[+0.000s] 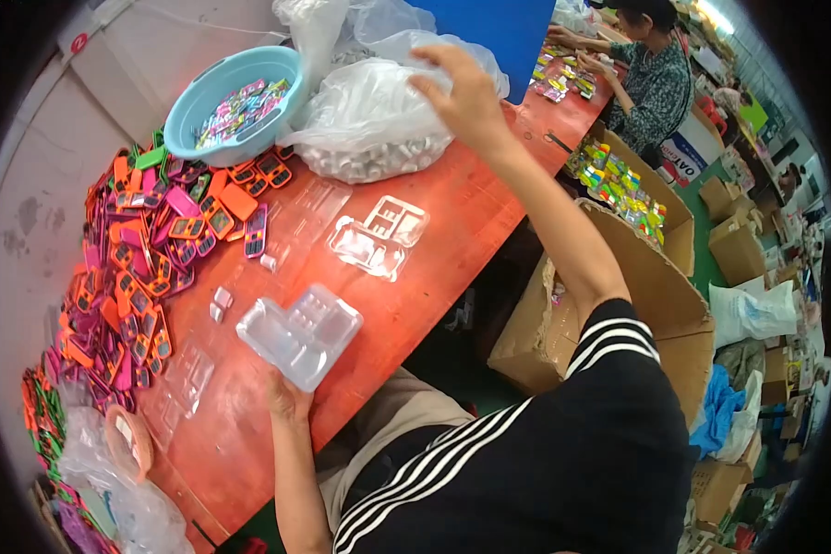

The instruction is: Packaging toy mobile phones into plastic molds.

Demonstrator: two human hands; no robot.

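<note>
The clear plastic blister tray [300, 334] sits in the left hand [288, 395], whose grip closes on the tray's near end from below, fingers mostly hidden beneath it; the tray hangs just over the near edge of the orange tabletop [452, 231], its long axis running from the hand up and away toward the tabletop's middle. The right hand [462, 88] is stretched out far across the tabletop, well apart from the tray, lying on top of a clear plastic bag [369, 125] of small pale pieces near the far edge; its fingers are curled down into the bag's film, though whether the grip pinches anything inside cannot be told. So the bag lies up and to the right of the tray, and the right hand is by far the nearer to it. Between the two hands a second, flat blister tray [379, 237] lies on the tabletop. Toward the left edge spreads a heap of orange and pink toy phones [148, 249], with a light blue basin [235, 102] of small coloured pieces beside the bag. At the far right corner another person [651, 69] works.
</note>
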